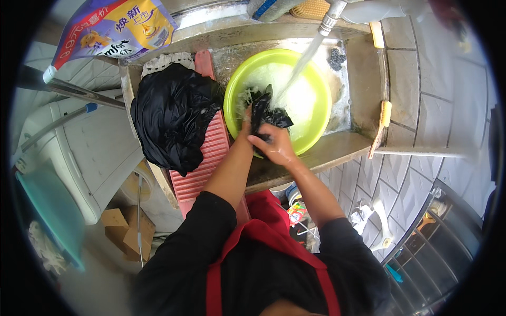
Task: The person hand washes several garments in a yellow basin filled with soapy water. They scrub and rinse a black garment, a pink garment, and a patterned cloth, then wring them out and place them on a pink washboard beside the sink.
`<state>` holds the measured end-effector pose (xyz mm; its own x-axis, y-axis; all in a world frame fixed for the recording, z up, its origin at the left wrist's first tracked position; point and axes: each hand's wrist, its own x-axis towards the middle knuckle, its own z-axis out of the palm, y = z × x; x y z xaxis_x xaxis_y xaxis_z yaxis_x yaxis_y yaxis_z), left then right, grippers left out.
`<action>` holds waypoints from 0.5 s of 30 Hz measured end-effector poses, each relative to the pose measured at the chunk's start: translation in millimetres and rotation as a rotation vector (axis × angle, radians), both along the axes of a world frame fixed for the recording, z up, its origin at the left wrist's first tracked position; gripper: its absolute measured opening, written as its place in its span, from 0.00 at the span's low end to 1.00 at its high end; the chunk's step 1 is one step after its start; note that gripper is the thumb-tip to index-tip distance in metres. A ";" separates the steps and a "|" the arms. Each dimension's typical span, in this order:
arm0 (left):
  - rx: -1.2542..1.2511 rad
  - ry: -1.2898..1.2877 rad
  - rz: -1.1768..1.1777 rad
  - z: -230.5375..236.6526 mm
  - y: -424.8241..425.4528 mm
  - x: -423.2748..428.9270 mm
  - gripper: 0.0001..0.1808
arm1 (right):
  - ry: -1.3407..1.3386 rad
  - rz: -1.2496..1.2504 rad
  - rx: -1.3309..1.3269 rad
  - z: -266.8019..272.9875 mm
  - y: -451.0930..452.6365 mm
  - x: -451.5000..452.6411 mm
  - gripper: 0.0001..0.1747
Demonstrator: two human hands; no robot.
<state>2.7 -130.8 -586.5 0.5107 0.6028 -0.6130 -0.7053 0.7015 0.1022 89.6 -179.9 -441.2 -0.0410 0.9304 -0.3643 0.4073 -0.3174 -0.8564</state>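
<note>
A lime-green plastic basin [326, 114] stands in a stone sink [363, 79], with water running into it from a metal faucet [328, 23]. Over its near left part, my right hand [278, 145] grips a wet black cloth [261, 108]. My left hand [246, 122] is at the same cloth, blurred and partly covered by it, so its fingers cannot be made out. Left of the basin a bundle of black fabric [174, 114] lies on a pink ridged washboard [197, 173]. A white cloth [168, 62] shows behind the bundle.
A Comfort pouch [118, 29] leans in at the upper left. A yellow-bristled brush [383, 118] rests on the sink's right edge, with a yellow bar [376, 34] farther back. Dark scouring mesh [336, 58] lies in the sink. A white appliance [79, 150] and a cardboard box [130, 233] are left.
</note>
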 end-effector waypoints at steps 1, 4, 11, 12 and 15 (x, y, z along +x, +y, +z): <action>-0.051 0.102 -0.018 2.0 -1.4 -3.0 0.27 | -0.104 0.002 0.063 -0.7 -0.1 -5.7 0.17; -0.238 0.345 -0.102 28.4 -2.6 -7.9 0.26 | -0.704 -0.193 -0.094 -19.7 12.4 6.8 0.13; 0.599 1.510 -0.571 76.9 6.5 -4.9 0.32 | -1.066 0.281 -0.472 -71.4 35.2 84.2 0.61; 0.744 1.616 -0.728 76.1 3.9 -2.7 0.35 | -1.049 0.278 -0.451 -71.9 39.6 87.0 0.60; 0.802 1.624 -0.670 66.2 2.6 -3.9 0.36 | -0.494 -0.004 -0.610 -60.6 52.4 78.7 0.55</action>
<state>-1.2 -128.2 -520.4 0.0568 0.9196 -0.3887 0.7040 0.2392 0.6688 168.3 -127.5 -501.8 0.2616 0.5597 -0.7863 0.6937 -0.6754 -0.2500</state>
